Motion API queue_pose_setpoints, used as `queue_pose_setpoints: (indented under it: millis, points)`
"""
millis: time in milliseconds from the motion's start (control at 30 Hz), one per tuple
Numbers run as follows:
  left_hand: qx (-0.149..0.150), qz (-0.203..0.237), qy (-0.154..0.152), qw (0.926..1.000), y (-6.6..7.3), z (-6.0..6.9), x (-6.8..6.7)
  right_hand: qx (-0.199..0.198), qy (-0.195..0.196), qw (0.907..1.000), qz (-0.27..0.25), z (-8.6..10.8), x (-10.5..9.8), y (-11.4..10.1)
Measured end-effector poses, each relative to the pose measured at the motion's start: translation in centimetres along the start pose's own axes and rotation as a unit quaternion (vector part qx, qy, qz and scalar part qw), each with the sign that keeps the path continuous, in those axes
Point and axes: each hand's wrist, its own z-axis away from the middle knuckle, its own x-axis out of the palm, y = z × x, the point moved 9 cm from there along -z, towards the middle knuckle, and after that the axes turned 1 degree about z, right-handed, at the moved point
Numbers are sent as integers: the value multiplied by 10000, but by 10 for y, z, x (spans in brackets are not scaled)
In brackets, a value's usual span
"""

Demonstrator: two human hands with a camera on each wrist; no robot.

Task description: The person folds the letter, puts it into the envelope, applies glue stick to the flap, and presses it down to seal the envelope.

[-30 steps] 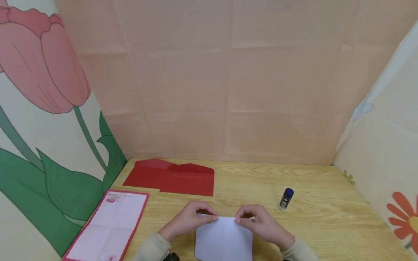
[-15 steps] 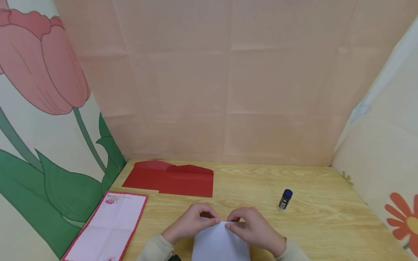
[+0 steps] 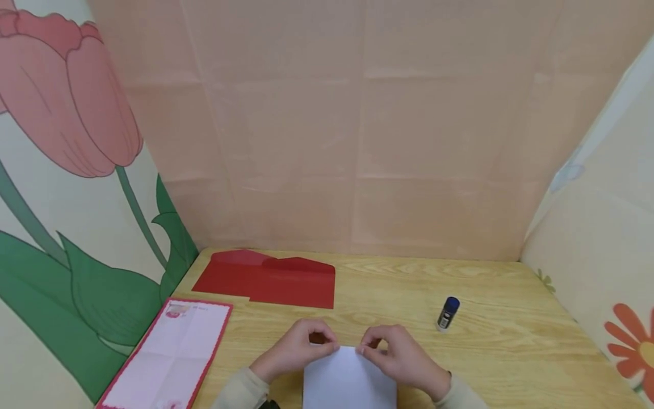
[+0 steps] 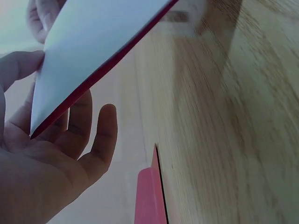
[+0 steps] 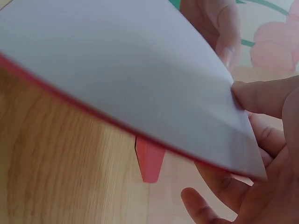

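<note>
A white sheet of paper (image 3: 349,378) with a red underside showing along its edge is held between both hands near the table's front. My left hand (image 3: 301,349) pinches its far edge between thumb and fingers, left of the middle. On the other side of the middle, my right hand (image 3: 401,355) pinches the same edge. In the left wrist view the paper (image 4: 88,51) is lifted off the table, the curled fingers behind it. The right wrist view shows the paper (image 5: 126,70) bowed slightly, its red edge lowest. The sheet's near end lies out of the head view.
Two overlapping red envelopes (image 3: 291,287) lie flaps up at the back left. A pink creased sheet with a red border (image 3: 168,352) lies at the left. A glue stick with a blue cap (image 3: 448,313) stands to the right. A draped cloth wall (image 3: 357,142) closes the back.
Both hands have come slightly nearer to the body with the paper, and the right hand has slid a little inward along the edge. The other things stay put.
</note>
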Motion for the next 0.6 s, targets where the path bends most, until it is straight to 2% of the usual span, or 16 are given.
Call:
queue_pose_setpoints:
  millis: [200,400,600]
  points:
    - [-291,21,97,9995,-5,3,-10,153,171,9997,-106,5,-8,8]
    - [-357,72,154,9992,-10,6,-20,358,375,9986,-33,8,-15,16]
    - [-375,32,214,9991,-14,8,-27,332,468,9983,-46,9,-22,20]
